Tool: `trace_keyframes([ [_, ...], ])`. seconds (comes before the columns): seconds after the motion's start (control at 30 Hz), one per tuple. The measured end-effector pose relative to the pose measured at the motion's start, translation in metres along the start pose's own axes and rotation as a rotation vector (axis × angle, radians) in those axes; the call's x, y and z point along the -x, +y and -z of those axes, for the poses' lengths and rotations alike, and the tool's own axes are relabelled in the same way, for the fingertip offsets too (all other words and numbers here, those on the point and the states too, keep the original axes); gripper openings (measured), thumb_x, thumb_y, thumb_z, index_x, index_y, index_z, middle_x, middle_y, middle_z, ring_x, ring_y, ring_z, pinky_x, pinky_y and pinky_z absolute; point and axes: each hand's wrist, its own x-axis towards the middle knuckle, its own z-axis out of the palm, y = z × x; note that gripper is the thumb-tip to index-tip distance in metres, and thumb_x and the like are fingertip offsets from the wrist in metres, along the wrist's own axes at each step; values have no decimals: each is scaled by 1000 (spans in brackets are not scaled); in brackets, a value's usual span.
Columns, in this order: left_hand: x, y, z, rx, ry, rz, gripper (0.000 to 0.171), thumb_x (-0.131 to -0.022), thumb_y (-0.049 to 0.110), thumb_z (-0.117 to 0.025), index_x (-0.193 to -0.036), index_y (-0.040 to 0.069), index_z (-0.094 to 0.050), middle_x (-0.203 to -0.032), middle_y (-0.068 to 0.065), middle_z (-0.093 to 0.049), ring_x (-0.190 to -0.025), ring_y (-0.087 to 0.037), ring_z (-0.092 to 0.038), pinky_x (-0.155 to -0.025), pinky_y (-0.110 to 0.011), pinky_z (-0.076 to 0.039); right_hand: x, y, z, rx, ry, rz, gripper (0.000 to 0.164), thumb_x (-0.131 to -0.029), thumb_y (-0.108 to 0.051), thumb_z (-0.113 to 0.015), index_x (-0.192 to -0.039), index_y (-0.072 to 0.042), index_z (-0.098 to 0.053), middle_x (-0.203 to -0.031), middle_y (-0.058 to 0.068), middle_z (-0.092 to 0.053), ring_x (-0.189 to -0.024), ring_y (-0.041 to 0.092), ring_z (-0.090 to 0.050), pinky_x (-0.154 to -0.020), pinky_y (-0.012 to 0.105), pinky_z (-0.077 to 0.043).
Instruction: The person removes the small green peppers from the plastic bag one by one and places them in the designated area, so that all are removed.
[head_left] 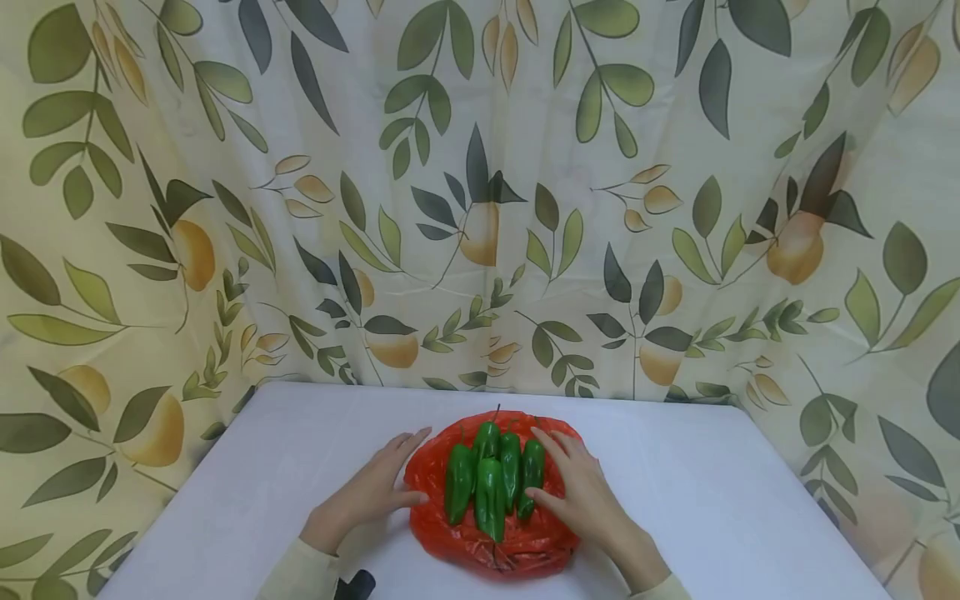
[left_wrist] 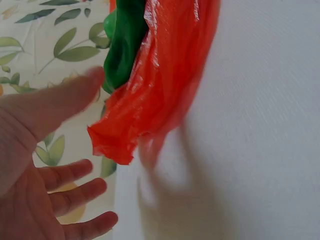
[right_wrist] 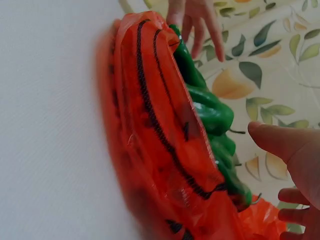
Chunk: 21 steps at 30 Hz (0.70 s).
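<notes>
Several glossy green peppers [head_left: 490, 492] lie side by side on a crumpled red plastic bag [head_left: 517, 554] on the white table. In the head view my left hand [head_left: 378, 483] is at the bag's left edge, thumb and fingers spread apart. My right hand [head_left: 581, 492] reaches over the bag's right side, its thumb near the rightmost pepper [head_left: 532, 475]. Both hands hold nothing. In the left wrist view the left fingers [left_wrist: 80, 197] are extended beside the red plastic. Black printed lines show on the bag [right_wrist: 165, 145] in the right wrist view.
The white table [head_left: 315, 442] spreads around the bag to both sides. A curtain [head_left: 480, 208] printed with leaves and fruit hangs behind it and along the sides. A small black object [head_left: 356, 585] shows by the left sleeve [head_left: 303, 571].
</notes>
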Motion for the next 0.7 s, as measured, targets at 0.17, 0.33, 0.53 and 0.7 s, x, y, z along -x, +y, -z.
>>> trace_keyframes([
  [0.17, -2, -13, -3, 54, -54, -24, 87, -84, 22, -82, -158, 22, -36, -144, -18, -49, -135, -39, -47, -102, -69, -46, -2, 4, -5, -49, -20, -60, 78, -83, -34, -83, -151, -21, -47, -150, 14, -51, -138, 39, -48, -104, 68, -44],
  [0.33, -6, -21, -5, 130, -117, -45, 83, -87, 18, -78, -158, 21, -34, -135, -14, -52, -124, -30, -49, -101, -63, -49, -3, 9, -10, -119, -60, -97, 74, -85, -34, -81, -150, -22, -48, -149, 11, -54, -137, 37, -50, -104, 65, -47],
  [0.53, -8, -26, -7, 175, -163, -94, 81, -90, 8, -73, -160, 19, -32, -138, -11, -53, -125, -28, -48, -107, -62, -45, -3, 13, -11, -143, -89, -100, 72, -86, -28, -81, -150, -23, -49, -146, 8, -57, -136, 33, -53, -106, 61, -47],
  [0.7, -6, -27, -7, 196, -176, -57, 80, -90, 10, -72, -159, 21, -34, -145, -13, -51, -132, -34, -47, -108, -65, -42, -1, 13, -11, -159, -112, -94, 70, -87, -25, -79, -150, -23, -48, -146, 9, -56, -136, 34, -53, -106, 61, -47],
])
